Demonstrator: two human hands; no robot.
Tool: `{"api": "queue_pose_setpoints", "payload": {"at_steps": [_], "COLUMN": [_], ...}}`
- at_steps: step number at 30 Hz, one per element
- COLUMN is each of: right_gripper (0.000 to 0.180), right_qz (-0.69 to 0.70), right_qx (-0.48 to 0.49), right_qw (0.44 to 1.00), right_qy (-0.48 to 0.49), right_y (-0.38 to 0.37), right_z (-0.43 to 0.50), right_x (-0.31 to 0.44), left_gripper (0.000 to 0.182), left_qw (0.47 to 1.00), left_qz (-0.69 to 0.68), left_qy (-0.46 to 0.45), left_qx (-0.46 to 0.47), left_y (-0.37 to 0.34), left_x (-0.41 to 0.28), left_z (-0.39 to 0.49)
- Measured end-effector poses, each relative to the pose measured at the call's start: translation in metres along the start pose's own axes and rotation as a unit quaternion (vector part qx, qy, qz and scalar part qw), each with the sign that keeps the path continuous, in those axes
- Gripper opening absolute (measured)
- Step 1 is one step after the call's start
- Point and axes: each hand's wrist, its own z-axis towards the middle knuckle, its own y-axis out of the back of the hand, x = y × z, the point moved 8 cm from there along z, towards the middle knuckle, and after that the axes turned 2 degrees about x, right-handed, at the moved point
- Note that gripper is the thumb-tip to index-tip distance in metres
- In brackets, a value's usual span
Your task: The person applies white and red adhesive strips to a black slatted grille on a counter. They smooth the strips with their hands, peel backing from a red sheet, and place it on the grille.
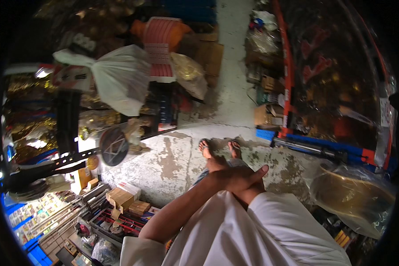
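My left hand (241,179) lies across my right wrist, its thumb out to the right. Beneath it my right hand (216,164) pokes out on the left, above my knees; its fingers are mostly hidden. No tool or other object shows in either hand. Both arms cross before my white shirt (226,229). My feet, in sandals (233,146), stand on a worn concrete floor (173,159). To the left a tied white plastic bag (123,79) hangs near a red and white printed sheet (158,50).
Cardboard boxes (120,198) and metal strips crowd the lower left. A round dark disc (113,147) juts out beside a perforated black rail (76,157). On the right stand an orange upright (287,73), a blue shelf edge (339,148) and a plastic-wrapped round item (352,193).
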Motion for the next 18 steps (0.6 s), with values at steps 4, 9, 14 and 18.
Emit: {"api": "queue_pose_setpoints", "payload": {"at_steps": [4, 9, 14, 18], "right_gripper": [0.037, 0.034, 0.031, 0.024], "right_qz": [0.001, 0.025, 0.077, 0.129], "right_qx": [0.006, -0.018, -0.094, -0.251], "right_qw": [1.000, 0.999, 0.991, 0.959], "right_qy": [0.019, 0.034, 0.055, 0.040], "right_y": [0.000, 0.018, 0.064, 0.160], "right_z": [0.022, 0.041, 0.056, 0.029], "right_x": [0.012, 0.012, -0.003, -0.027], "left_gripper": [0.093, 0.079, 0.050, 0.049], "left_qw": [0.995, 0.975, 0.908, 0.793], "left_qz": [0.057, -0.082, 0.008, 0.133], "left_qy": [-0.086, -0.184, -0.142, 0.185], "left_qx": [0.016, -0.096, -0.394, -0.565], "left_y": [-0.001, 0.028, 0.069, 0.071], "left_x": [-0.048, 0.023, 0.097, 0.228], "left_z": [-0.049, -0.048, -0.136, -0.206]}}
